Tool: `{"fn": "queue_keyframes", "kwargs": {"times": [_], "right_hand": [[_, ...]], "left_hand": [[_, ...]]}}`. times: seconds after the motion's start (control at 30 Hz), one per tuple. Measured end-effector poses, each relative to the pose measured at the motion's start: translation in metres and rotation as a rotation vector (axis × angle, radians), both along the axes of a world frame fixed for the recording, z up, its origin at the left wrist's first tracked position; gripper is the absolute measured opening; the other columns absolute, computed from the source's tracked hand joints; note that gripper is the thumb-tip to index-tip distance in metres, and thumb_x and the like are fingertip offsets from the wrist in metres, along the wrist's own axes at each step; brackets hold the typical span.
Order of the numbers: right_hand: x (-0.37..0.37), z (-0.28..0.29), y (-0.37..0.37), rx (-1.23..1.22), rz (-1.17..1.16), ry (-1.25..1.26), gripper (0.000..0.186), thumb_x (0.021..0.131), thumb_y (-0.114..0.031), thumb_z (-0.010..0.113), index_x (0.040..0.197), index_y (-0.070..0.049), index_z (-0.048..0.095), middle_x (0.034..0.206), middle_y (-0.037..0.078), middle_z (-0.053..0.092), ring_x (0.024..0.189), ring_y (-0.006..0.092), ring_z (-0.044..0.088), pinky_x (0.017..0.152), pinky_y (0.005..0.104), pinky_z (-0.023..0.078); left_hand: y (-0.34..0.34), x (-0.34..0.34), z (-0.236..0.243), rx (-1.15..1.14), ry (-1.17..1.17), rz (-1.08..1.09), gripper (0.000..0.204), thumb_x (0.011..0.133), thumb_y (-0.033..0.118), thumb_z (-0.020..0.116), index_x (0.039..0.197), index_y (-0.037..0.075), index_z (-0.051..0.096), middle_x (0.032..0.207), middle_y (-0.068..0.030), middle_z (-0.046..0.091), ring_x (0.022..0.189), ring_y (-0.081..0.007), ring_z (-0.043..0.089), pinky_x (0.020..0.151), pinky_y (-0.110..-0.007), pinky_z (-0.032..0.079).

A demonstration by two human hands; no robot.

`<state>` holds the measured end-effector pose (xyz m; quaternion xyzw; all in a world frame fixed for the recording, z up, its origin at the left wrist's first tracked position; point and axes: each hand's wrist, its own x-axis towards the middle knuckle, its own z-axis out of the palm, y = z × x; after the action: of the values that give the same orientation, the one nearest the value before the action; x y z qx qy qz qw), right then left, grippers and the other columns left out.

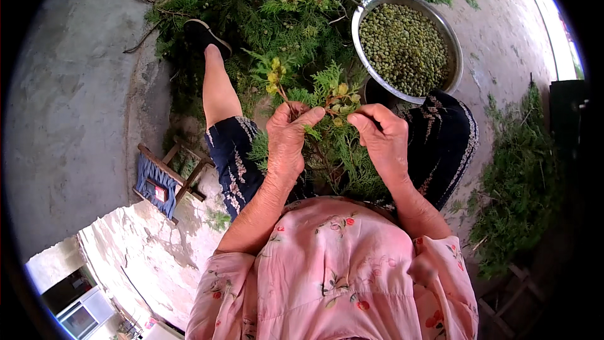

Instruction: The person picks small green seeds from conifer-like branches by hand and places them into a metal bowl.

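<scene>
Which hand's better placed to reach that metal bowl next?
Probably the right hand: it is nearer the metal bowl, which lies on its side, while the left hand grips a green branch.

1. Basin: bare metal, smooth, glossy rim.
2. Cones: matt, knobbly.
3. Sprig: woody stem, feathery, matt leaves.
4. Blouse: thin, smooth cloth, faint sheen.
5. Trousers: soft, matt cloth.
6. Stool: worn wood, woven cloth strips.
7. Slab: concrete-like, matt.
</scene>
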<state>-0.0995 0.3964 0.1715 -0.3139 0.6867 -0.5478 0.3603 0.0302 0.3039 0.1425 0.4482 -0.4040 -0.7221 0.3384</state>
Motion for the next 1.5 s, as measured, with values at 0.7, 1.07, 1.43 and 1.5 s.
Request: {"fn": "queue_keyframes", "kwargs": {"times": [0.7,1.07,1.43,1.5], "right_hand": [[0.015,-0.032,-0.015,-0.077,-0.196,0.052,0.011,0.075,-0.004,0.065,0.085,0.000,0.062,0.067,-0.001,0.057,0.051,0.0044,0.045,0.046,0.0195,0.038],[-0.022,-0.028,-0.010,-0.275,0.049,-0.931,0.011,0.086,-0.009,0.053,0.095,-0.005,0.054,0.080,0.004,0.056,0.060,0.0106,0.050,0.047,0.0212,0.036],[-0.015,-0.031,-0.011,-0.167,0.101,-0.888,0.021,0.085,-0.018,0.059,0.098,-0.002,0.058,0.072,0.002,0.056,0.055,0.0071,0.049,0.044,0.0187,0.035],[-0.013,-0.030,-0.012,-0.138,0.122,-0.838,0.021,0.084,-0.019,0.059,0.096,-0.002,0.059,0.071,0.001,0.056,0.053,0.0069,0.048,0.043,0.0185,0.035]], "left_hand": [[0.008,0.006,0.008,0.051,-0.085,0.034,0.011,0.068,0.005,0.073,0.067,0.006,0.062,0.061,0.0060,0.053,0.054,-0.0023,0.040,0.051,-0.019,0.031],[0.008,0.011,0.011,0.042,-0.072,0.143,0.011,0.069,0.006,0.073,0.067,0.006,0.062,0.062,0.0059,0.055,0.054,-0.0027,0.041,0.049,-0.018,0.032],[0.007,0.014,0.006,0.035,0.010,0.121,0.009,0.070,0.008,0.072,0.070,0.006,0.063,0.066,0.0042,0.058,0.057,-0.0031,0.045,0.051,-0.018,0.034],[0.008,0.013,0.010,0.020,-0.013,0.097,0.009,0.070,0.008,0.072,0.071,0.006,0.063,0.065,0.0043,0.058,0.057,-0.0031,0.045,0.051,-0.018,0.034]]}}
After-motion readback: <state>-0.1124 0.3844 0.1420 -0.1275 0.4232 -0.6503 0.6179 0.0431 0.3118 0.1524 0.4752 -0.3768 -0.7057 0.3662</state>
